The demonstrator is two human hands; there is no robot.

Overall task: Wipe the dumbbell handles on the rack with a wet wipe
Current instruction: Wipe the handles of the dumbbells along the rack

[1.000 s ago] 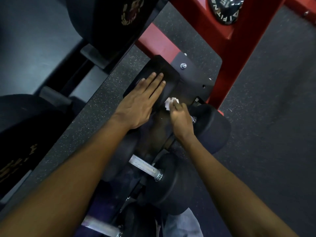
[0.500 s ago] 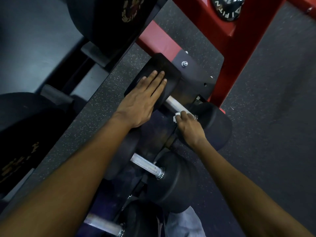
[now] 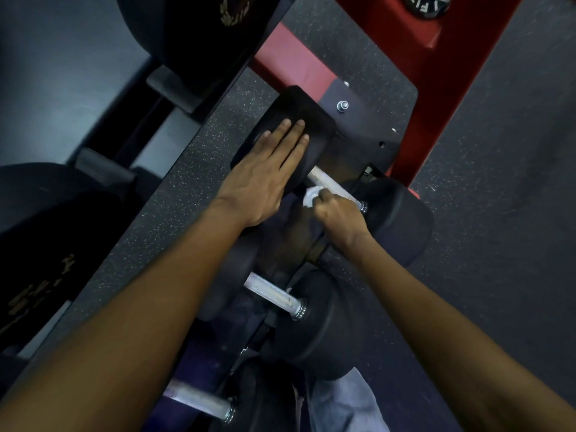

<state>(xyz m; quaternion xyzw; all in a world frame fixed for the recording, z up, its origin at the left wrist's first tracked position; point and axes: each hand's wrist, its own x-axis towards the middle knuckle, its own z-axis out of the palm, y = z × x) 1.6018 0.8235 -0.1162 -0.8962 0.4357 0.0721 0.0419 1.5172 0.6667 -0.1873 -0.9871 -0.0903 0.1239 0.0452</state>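
A black dumbbell lies on the lowest rack shelf, its silver handle (image 3: 327,183) running between two heads. My left hand (image 3: 268,173) rests flat, fingers straight, on the far head (image 3: 311,120). My right hand (image 3: 338,215) grips a crumpled white wet wipe (image 3: 311,196) and holds it against the handle near its middle, close to the near head (image 3: 402,219). A second dumbbell's handle (image 3: 271,294) lies bare below, and a third handle (image 3: 199,400) shows at the bottom edge.
The red rack frame (image 3: 436,88) rises at the upper right, with a black bracket and bolt (image 3: 343,106) at its foot. Large black dumbbell heads (image 3: 187,32) fill the upper shelf on the left. Speckled rubber flooring (image 3: 498,213) surrounds the rack.
My right hand slid the wipe along the top dumbbell's handle, first toward the near head, then back toward the middle. My left hand stayed flat on the far head.
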